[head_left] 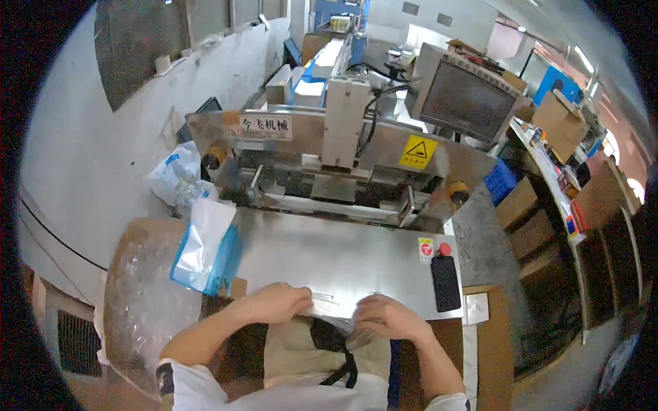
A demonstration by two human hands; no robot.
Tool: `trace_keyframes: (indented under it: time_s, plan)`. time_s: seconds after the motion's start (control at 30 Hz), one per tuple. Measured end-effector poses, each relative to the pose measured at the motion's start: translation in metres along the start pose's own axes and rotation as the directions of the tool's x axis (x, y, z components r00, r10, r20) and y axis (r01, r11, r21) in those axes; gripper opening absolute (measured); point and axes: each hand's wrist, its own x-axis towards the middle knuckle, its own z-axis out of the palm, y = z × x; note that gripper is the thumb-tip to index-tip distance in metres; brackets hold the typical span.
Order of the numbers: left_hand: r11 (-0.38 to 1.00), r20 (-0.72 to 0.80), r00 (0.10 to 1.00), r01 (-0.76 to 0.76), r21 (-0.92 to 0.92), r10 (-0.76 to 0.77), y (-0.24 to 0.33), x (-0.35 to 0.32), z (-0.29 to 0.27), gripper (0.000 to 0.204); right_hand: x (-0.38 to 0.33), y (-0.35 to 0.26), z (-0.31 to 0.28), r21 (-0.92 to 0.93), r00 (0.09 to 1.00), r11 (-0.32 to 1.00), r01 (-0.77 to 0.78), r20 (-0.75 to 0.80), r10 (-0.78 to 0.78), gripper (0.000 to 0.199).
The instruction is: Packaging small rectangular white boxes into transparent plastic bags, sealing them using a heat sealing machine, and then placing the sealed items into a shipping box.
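At the front edge of the metal table [308, 250], a thin, transparent plastic bag [330, 308] with whitish streaks stretches between my two hands. My left hand [279, 303] pinches its left end, fingers closed. On the other side, my right hand [388, 317] grips the right end with its fingers bent. What lies inside the plastic, if anything, is too small to make out. To the left stands a blue package [223, 264] with a white sheet [208, 236] of plastic over it.
Behind the table is a machine [346, 127] with a yellow warning sign [418, 151] and a monitor [467, 100]. A black phone [446, 284] lies at the right edge below a red button [445, 249]. Plastic-covered cardboard [147, 294] stands left; shelves [576, 205] and boxes are right.
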Motion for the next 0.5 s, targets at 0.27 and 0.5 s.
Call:
trace_keyframes:
  time_s: [0.27, 0.5]
  plan:
    - [0.943, -0.182, 0.983, -0.075, -0.323, 0.016, -0.078, 0.078, -0.044, 0.030, 0.080, 0.101, -0.019, 0.451, 0.857, 0.834, -0.318, -0.240, 0.456, 0.023]
    - [0.811, -0.219, 0.966, -0.018, -0.585, -0.136, -0.147, 0.187, -0.111, 0.031, 0.164, 0.162, -0.074, 0.034, 0.888, 0.940, -0.339, -0.319, 0.331, 0.022]
